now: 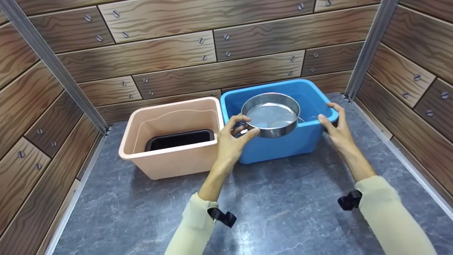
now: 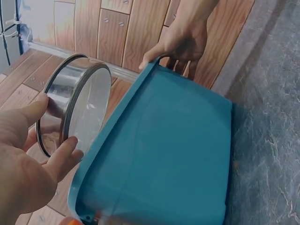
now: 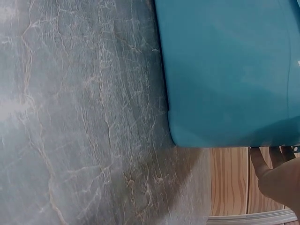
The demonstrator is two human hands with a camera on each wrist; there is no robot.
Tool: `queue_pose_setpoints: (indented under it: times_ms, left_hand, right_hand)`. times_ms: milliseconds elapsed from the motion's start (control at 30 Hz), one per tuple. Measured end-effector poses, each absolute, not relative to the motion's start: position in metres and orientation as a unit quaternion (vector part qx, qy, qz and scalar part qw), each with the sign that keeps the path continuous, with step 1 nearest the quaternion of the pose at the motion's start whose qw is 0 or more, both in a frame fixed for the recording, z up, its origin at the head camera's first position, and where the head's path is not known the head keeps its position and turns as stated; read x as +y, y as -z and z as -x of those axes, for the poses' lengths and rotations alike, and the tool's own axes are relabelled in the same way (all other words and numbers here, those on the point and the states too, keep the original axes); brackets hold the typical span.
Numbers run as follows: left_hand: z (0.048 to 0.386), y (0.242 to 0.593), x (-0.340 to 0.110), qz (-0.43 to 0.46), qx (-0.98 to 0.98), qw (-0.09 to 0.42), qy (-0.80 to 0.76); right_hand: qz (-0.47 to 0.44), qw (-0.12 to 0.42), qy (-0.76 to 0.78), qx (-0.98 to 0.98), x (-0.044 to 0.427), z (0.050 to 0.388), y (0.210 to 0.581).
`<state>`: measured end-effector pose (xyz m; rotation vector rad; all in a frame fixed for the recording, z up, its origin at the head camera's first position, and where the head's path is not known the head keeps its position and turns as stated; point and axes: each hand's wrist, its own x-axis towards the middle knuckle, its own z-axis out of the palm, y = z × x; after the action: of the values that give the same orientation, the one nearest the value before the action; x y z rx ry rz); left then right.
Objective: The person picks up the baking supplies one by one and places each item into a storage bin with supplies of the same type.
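A round metal sieve (image 1: 271, 131) with a fine mesh is held over the front of a blue bin (image 1: 279, 150). My left hand (image 1: 230, 144) pinches the sieve's left side between thumb and fingers; in the left wrist view the sieve (image 2: 77, 101) is tipped on its side relative to the camera. At the bin's right end, my right hand (image 1: 340, 132) grips the rim, thumb on the front and fingers round the end. The right wrist view has the right hand (image 3: 281, 185) at the bin's end wall. The sieve hides part of the bin's inside.
A peach bin (image 1: 177, 161) stands to the left, touching or nearly touching the blue one, with a black tray-like thing (image 1: 180, 141) inside. Wood-patterned walls (image 1: 177, 67) close off the back and sides. Grey marbled tabletop (image 1: 283, 212) extends in front.
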<state>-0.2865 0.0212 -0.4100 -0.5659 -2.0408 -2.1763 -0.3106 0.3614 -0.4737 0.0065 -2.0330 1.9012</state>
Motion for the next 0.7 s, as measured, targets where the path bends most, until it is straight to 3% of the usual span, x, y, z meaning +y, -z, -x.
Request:
queue_pose_setpoints:
  times_ms: [700]
  left_hand:
    - [0.312, 0.406, 0.042, 0.164, -0.706, 0.107, 0.681]
  right_hand:
    - [0.014, 0.161, -0.667, -0.728, 0.360, 0.308, 0.472]
